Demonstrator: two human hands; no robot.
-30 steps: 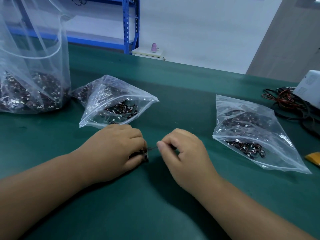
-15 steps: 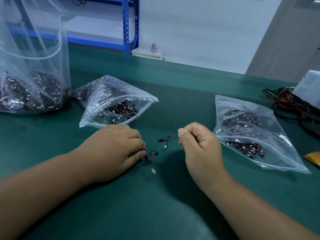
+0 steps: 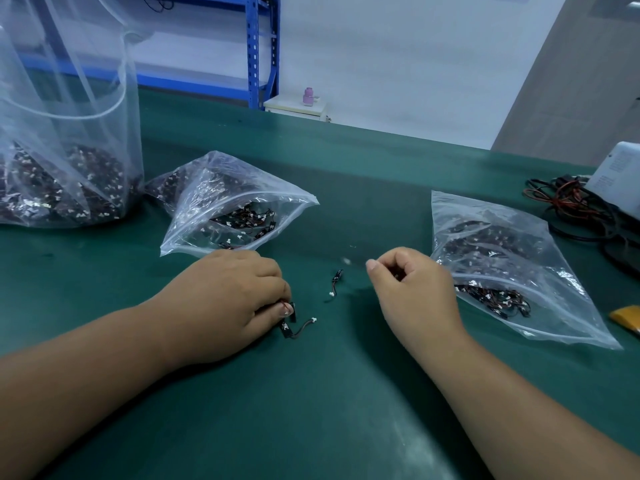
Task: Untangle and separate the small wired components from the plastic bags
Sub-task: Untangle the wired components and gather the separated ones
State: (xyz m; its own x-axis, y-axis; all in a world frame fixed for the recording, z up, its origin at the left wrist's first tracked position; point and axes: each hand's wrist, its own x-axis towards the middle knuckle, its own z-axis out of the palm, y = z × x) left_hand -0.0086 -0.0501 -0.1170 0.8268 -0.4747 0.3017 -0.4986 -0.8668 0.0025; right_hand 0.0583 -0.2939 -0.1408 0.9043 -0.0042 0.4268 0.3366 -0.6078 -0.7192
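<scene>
Component (image 3: 336, 282) loose between hands, another (image 3: 294, 325) pinched — left hand (image 3: 228, 296)

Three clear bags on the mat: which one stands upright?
The large bag at far left, its walls rising tall. The middle bag and right bag lie flat.

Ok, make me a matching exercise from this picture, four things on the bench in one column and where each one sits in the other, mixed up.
Things:
1. large tall bag
2. open small bag
3. loose wired component
4. tangled cables

Places:
A. on the mat between the two hands
B. far right, beside a white device
C. far left, standing upright
D. just beyond the left hand

Pairs: 1-C, 2-D, 3-A, 4-B
</scene>
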